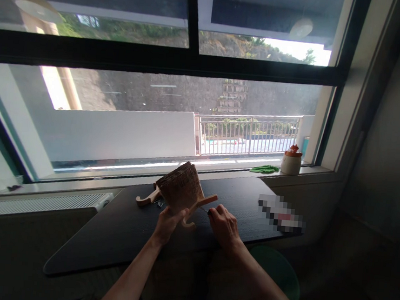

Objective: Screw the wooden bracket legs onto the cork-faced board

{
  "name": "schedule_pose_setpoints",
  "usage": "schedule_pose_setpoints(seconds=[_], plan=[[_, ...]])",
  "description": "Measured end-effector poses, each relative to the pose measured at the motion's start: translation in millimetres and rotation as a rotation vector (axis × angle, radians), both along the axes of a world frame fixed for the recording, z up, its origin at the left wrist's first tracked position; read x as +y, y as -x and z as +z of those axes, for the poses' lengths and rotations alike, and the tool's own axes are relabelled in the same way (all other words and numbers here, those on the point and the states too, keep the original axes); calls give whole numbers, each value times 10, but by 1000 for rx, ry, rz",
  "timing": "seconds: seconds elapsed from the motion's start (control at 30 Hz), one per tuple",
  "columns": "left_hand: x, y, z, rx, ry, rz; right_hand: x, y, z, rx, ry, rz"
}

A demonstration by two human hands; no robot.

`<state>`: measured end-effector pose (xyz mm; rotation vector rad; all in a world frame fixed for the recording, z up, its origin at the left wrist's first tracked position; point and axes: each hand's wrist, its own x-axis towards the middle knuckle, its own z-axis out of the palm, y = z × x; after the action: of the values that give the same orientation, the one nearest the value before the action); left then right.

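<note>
Brown, rough-faced block (pixel 182 186), head view: held tilted above the near-middle part of the dark desk (pixel 108 235), in front of the window. Left hand (pixel 168 222): fingers closed on the near end of the block, thumb laid toward a pale wooden bar (pixel 207 200) at its right side. Whether these fingers also bear on the bar cannot be told. A curved wooden end (pixel 189 224) shows below, between the two hands.

Right hand (pixel 223 220): fingers curled tight, with little gap, around the dark handle of a slim tool (pixel 210 212). Its thin shaft points left toward the bar; contact at the tip is too small to confirm.

Left of the block, a second curved wooden piece (pixel 147 197) lies on the desk, with small metal pieces (pixel 159 203) scattered just beside it. A pixelated item (pixel 280 213) lies on the desk's right side, well apart from the block.
</note>
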<state>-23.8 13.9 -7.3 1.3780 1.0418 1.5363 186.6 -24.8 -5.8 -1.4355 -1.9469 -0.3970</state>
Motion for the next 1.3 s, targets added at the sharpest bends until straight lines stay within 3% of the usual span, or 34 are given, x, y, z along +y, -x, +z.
schedule_pose_setpoints(seconds=[0.53, 1.3], plan=[[-46, -30, 56, -23, 6, 6, 12, 16, -28, 31, 90, 31], [-37, -23, 42, -2, 7, 22, 18, 4, -21, 17, 27, -9]])
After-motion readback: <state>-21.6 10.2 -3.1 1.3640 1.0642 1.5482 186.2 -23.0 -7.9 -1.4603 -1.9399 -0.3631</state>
